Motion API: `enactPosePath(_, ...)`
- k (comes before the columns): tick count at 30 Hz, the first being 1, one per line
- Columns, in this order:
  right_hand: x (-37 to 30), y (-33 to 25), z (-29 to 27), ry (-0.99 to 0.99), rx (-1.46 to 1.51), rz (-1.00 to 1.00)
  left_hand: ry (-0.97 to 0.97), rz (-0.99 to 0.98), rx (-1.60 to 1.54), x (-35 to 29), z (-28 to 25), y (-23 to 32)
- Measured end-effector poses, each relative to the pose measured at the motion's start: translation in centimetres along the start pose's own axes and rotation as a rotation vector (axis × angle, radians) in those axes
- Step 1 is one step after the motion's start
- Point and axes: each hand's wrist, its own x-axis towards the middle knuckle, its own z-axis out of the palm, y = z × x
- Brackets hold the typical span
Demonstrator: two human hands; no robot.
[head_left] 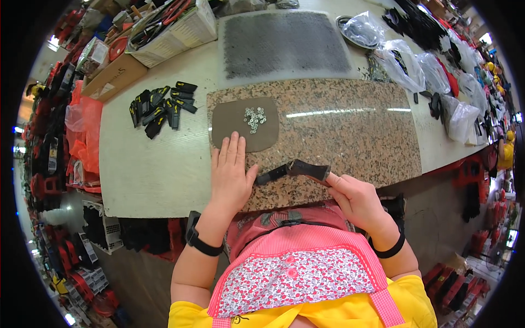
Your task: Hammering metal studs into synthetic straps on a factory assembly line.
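My left hand (231, 174) lies flat, palm down, on the speckled granite slab (350, 136), its fingertips on the near edge of a brown mat (229, 117). A small heap of silvery washers (255, 118) sits on that mat. My right hand (355, 198) pinches the right end of a black and red tool part (294, 170) that rests on the slab's near edge. The part's black end points toward my left thumb.
A group of black parts (161, 106) lies on the white table (147, 164) to the left. A grey mesh pad (284, 42) sits beyond the slab. Clear plastic bags (415, 65) of parts line the right side. A white bin of tools (175, 30) stands at the far left.
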Motion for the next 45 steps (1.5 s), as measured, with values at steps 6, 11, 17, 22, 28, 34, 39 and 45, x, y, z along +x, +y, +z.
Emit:
enactPosePath(6,0.1,0.0,-0.1,-0.007,-0.001,0.015,0.187,-0.018,-0.221,1.0,-1.6,0.3)
enactPosePath(11,-0.2,0.2,0.0,-0.008,0.002,0.013,0.325,0.010,-0.348,4.1,-0.7,-0.4)
enactPosePath(17,-0.4,0.3,0.0,0.007,0.020,0.011,0.278,0.071,-0.197,5.3,-0.2,-0.3)
enactPosePath(22,-0.3,0.4,0.1,0.002,0.037,0.020,0.265,0.135,-0.074,6.2,-0.3,-0.1)
enactPosePath(28,-0.3,0.2,0.0,0.005,0.053,0.035,0.191,0.074,-0.330,4.5,-1.6,1.7)
enactPosePath(34,-0.3,0.0,0.1,0.012,0.029,0.018,0.097,0.034,-0.653,0.9,-0.3,4.2)
enactPosePath(39,-0.4,0.0,0.2,0.019,0.046,0.016,0.195,0.105,-0.542,0.8,0.7,4.3)
enactPosePath(45,-0.6,0.1,0.2,0.005,0.030,0.032,0.195,0.277,-0.296,0.4,0.8,4.4)
